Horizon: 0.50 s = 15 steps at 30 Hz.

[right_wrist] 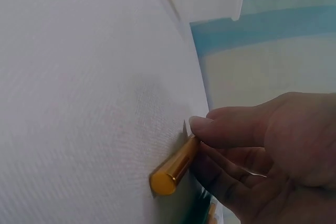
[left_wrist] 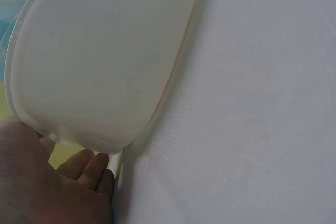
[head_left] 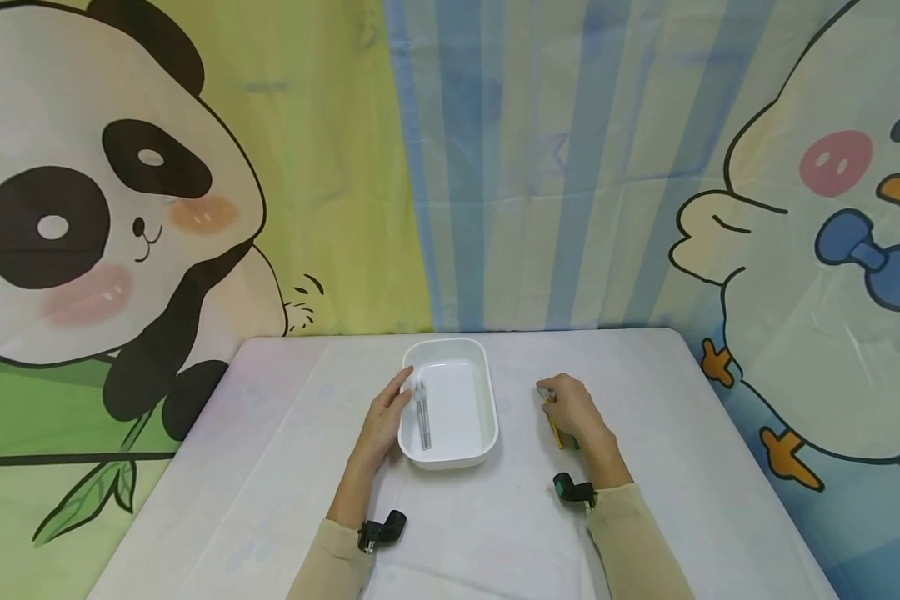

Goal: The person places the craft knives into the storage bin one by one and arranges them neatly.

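A white rectangular tray [head_left: 461, 457] stands on the table with slim silver-grey tools [head_left: 423, 417] lying lengthwise along its left side. My left hand [head_left: 381, 421] holds the tray's left rim, and its fingers lie against the outer wall [left_wrist: 100, 72] in the left wrist view. To the right of the tray, my right hand [head_left: 572, 407] pinches a slim tool with a yellow handle [right_wrist: 176, 169] between thumb and fingers. Its handle points back toward me, low over the cloth, and its far end is partly hidden by the fingers. A green-handled item [head_left: 575, 443] shows beneath that hand.
A white cloth covers the table [head_left: 270, 500], whose far edge meets a printed curtain [head_left: 510, 167]. Small black cameras [head_left: 384, 530] are strapped at both wrists. Another orange-yellow piece [right_wrist: 212, 212] shows beside the green one in the right wrist view.
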Each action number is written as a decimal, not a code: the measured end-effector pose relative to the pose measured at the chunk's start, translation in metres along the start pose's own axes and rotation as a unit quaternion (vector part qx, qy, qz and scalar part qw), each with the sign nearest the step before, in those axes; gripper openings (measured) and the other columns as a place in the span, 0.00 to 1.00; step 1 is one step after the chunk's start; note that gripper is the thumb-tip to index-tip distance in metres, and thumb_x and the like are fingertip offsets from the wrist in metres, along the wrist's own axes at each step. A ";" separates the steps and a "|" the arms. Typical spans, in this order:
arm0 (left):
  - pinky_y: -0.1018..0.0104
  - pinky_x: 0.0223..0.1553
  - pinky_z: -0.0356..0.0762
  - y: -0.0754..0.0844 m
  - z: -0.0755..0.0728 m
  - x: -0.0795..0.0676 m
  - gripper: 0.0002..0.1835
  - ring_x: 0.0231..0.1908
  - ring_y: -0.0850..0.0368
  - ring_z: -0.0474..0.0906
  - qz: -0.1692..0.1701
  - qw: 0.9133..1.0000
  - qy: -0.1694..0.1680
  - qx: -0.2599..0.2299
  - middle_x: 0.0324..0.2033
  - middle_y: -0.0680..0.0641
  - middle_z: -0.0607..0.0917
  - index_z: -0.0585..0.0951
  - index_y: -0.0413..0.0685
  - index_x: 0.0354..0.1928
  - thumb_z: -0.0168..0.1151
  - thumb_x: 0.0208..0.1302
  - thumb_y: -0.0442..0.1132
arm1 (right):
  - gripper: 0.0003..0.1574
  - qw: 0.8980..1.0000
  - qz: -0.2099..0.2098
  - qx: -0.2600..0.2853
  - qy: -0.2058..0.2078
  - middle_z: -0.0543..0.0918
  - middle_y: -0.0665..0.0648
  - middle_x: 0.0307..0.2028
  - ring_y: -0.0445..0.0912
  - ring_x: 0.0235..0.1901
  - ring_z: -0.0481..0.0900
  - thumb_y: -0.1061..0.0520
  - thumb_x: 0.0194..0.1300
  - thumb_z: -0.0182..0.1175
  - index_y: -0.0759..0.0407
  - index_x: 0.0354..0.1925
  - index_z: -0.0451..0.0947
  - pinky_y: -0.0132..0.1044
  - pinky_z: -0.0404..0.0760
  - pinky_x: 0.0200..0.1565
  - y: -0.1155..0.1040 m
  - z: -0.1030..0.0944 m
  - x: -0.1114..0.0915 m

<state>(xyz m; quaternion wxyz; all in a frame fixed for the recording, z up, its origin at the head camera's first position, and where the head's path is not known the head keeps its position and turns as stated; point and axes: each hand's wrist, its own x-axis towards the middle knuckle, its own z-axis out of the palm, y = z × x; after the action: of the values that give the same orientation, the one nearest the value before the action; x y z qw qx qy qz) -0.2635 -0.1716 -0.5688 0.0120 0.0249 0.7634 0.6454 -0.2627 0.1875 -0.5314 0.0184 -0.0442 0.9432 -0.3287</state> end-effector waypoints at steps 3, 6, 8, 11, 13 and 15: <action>0.49 0.84 0.43 0.001 0.000 0.001 0.26 0.82 0.53 0.49 -0.008 1.000 -0.004 -0.002 0.80 0.55 0.61 0.68 0.69 0.78 0.50 0.82 0.48 | 0.25 1.000 -0.010 -0.009 -0.002 0.80 0.70 0.58 0.57 0.48 0.80 0.68 0.68 0.64 0.68 0.63 0.80 0.50 0.84 0.49 0.000 0.000 0.000; 0.49 0.83 0.43 0.007 0.000 0.000 0.26 0.82 0.52 0.49 -0.017 1.000 -0.008 -0.001 0.81 0.54 0.60 0.67 0.65 0.78 0.50 0.83 0.46 | 0.25 1.000 -0.021 -0.020 -0.010 0.78 0.71 0.61 0.61 0.54 0.81 0.68 0.70 0.63 0.68 0.64 0.79 0.55 0.84 0.55 0.001 0.000 0.000; 0.49 0.83 0.43 0.014 0.001 -0.004 0.26 0.82 0.52 0.49 -0.019 1.000 -0.008 -0.001 0.81 0.53 0.61 0.67 0.63 0.78 0.50 0.82 0.45 | 0.26 0.999 -0.028 -0.027 -0.019 0.76 0.71 0.62 0.63 0.57 0.80 0.67 0.71 0.62 0.67 0.66 0.78 0.57 0.83 0.58 0.001 0.001 0.000; 0.47 0.83 0.44 0.026 0.001 -0.011 0.26 0.82 0.50 0.49 -0.017 1.000 -0.007 -0.002 0.80 0.52 0.62 0.68 0.61 0.78 0.50 0.82 0.43 | 0.27 0.998 -0.035 -0.033 -0.027 0.75 0.70 0.63 0.63 0.59 0.80 0.67 0.72 0.61 0.67 0.67 0.76 0.57 0.83 0.60 0.001 0.002 0.000; 0.45 0.83 0.43 0.031 0.001 -0.014 0.26 0.82 0.48 0.49 -0.014 1.000 -0.008 -0.004 0.80 0.51 0.62 0.68 0.59 0.78 0.50 0.82 0.42 | 0.27 0.999 -0.034 -0.033 -0.026 0.75 0.70 0.63 0.63 0.58 0.80 0.67 0.72 0.61 0.66 0.68 0.76 0.56 0.83 0.59 0.001 0.002 0.000; 0.45 0.83 0.43 0.031 0.001 -0.015 0.26 0.82 0.48 0.49 -0.013 1.000 -0.012 -0.005 0.81 0.50 0.61 0.68 0.59 0.78 0.50 0.82 0.42 | 0.28 0.999 -0.031 -0.028 -0.022 0.75 0.69 0.63 0.62 0.58 0.80 0.67 0.71 0.61 0.66 0.68 0.76 0.56 0.83 0.58 0.001 0.002 0.000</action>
<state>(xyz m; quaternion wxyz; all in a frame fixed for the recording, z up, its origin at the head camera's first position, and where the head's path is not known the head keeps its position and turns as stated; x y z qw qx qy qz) -0.2482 -0.1665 -0.5381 0.0292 0.0228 0.7604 0.6484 -0.2623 0.1873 -0.5338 0.0280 -0.0811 0.9495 -0.3019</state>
